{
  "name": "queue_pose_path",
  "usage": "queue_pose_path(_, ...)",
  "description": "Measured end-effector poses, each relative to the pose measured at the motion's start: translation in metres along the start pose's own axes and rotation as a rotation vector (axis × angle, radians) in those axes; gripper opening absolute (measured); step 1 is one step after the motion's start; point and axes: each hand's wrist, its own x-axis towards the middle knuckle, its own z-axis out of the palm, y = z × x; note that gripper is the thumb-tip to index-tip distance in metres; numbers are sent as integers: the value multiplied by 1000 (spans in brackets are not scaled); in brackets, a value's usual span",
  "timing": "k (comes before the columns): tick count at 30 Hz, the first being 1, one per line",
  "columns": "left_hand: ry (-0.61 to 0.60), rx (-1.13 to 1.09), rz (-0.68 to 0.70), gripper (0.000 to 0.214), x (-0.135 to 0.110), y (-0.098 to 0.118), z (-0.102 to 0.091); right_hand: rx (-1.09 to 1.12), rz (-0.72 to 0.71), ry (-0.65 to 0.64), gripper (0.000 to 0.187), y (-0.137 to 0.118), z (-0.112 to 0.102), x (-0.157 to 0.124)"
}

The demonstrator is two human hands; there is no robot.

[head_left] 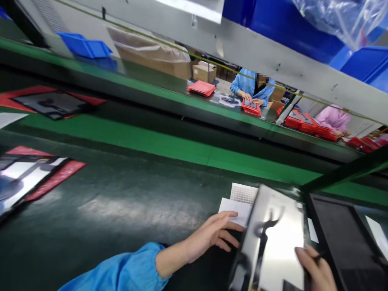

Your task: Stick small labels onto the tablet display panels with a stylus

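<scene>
A flat screen panel (281, 226) with a shiny silver back and a black flex cable on it is tilted up in front of me. My right hand (317, 268) grips its right edge, thumb on the silver face; the other fingers are partly hidden behind it. Just left of the panel, my left hand (212, 234) has its fingers stretched out and apart, with nothing in it. Behind those fingers lie a white paper (235, 210) and a sheet with a printed grid (244, 193).
A black tray (342, 234) lies at the right. On the left, another panel (27, 178) rests on a red bubble bag (57, 182), with a dark panel (51, 103) farther back. Across the line, co-workers (253, 87) sit by red stacks (201, 88). Blue bins (363, 72) hang overhead.
</scene>
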Motion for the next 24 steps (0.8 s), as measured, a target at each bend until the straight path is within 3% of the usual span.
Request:
queue_pose_path(3, 239, -19, 52, 64, -19, -1, -16, 53, 12, -246, 48, 6, 90, -7)
queue_pose_path(6, 429, 64, 110, 69, -37, 10, -47, 11, -15, -547, 46, -4, 139, -1)
queue_pose_path(8, 518, 122, 109, 75, -45, 22, -67, 46, -29, -561, 45, -15, 149, 15)
queue_pose_path(11, 606, 184, 94, 83, -48, 40, -89, 108, -97, -419, 51, -29, 148, 46)
queue_pose_path(16, 556, 310, 65, 77, -41, 57, -102, -94, -270, -229, 55, -49, 156, 83)
queue_pose_path(24, 529, 799, -48, 73, -46, 66, -116, -52, -173, -285, 66, -52, 200, 121)
